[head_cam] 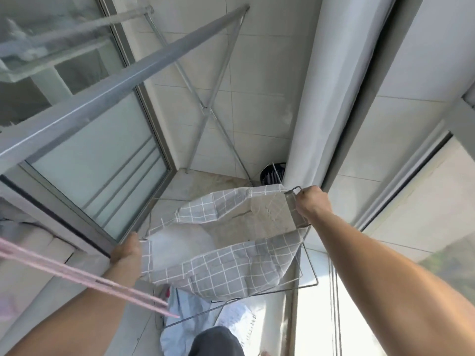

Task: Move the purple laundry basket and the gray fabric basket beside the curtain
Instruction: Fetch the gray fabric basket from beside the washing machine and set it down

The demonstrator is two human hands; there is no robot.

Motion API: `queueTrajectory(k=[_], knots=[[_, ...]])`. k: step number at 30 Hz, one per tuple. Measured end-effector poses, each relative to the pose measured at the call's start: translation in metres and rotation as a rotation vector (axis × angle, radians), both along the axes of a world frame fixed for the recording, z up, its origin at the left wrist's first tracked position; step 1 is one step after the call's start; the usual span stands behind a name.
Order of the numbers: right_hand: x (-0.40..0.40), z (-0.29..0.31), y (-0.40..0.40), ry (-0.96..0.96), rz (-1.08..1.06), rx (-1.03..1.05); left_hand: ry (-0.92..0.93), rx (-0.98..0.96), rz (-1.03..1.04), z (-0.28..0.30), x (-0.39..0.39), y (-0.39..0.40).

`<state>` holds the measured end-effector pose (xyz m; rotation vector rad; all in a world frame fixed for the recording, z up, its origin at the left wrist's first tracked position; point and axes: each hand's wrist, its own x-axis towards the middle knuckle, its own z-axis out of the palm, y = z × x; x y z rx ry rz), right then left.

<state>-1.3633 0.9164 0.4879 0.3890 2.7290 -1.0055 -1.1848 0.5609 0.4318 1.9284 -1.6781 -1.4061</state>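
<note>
Basket status: the gray fabric basket, a checked cloth bag on a wire frame, sits at center frame, held clear of the floor by both hands. Its far right corner is just beside the foot of the white curtain, which hangs down the upper right of the frame. The cloth sags loosely and the bag looks empty.

Progress, as a judgement: 1 of 2 baskets is in transit and close to its destination; it is not yet set down. A dark slotted basket stands on the floor behind the curtain's lower edge, above the right hand; its color cannot be confirmed as purple, so the status of the second basket cannot be told.

Grip:
1. Right hand, right of center, is clenched around the wire handle at the basket's far corner.
2. Left hand, lower left of center, holds the near-left edge of the basket; its fingers are hidden behind the cloth, so the exact hold cannot be told.

Surroundings: a metal drying rack crosses the upper center, and crumpled laundry lies on the floor at bottom center.
</note>
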Motion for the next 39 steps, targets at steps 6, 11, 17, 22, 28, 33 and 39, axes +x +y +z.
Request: queueTrajectory(k=[6, 11, 17, 22, 28, 33, 39], knots=[[-0.052, -0.013, -0.013, -0.027, 0.03, 0.01, -0.022, 0.005, -0.021, -0.006, -0.055, -0.015], [-0.103, -0.007, -0.04, -0.032, 0.098, 0.051, -0.026, 0.008, -0.025, -0.012, -0.1, -0.037], [-0.144, -0.027, -0.071, -0.069, 0.155, 0.071, -0.05, 0.053, -0.032, -0.022, -0.125, -0.051], [-0.178, -0.04, -0.09, -0.11, 0.214, 0.101, -0.055, 0.064, 0.049, -0.04, -0.134, -0.068], [-0.244, -0.052, -0.121, -0.114, 0.415, 0.121, 0.023, 0.099, 0.259, -0.052, -0.146, -0.062], [-0.3, -0.044, -0.128, -0.087, 0.501, 0.134, 0.039, 0.147, 0.397, -0.071, -0.16, -0.048], [-0.363, -0.044, -0.134, -0.09, 0.597, 0.141, 0.107, 0.152, 0.508, -0.072, -0.191, -0.014]])
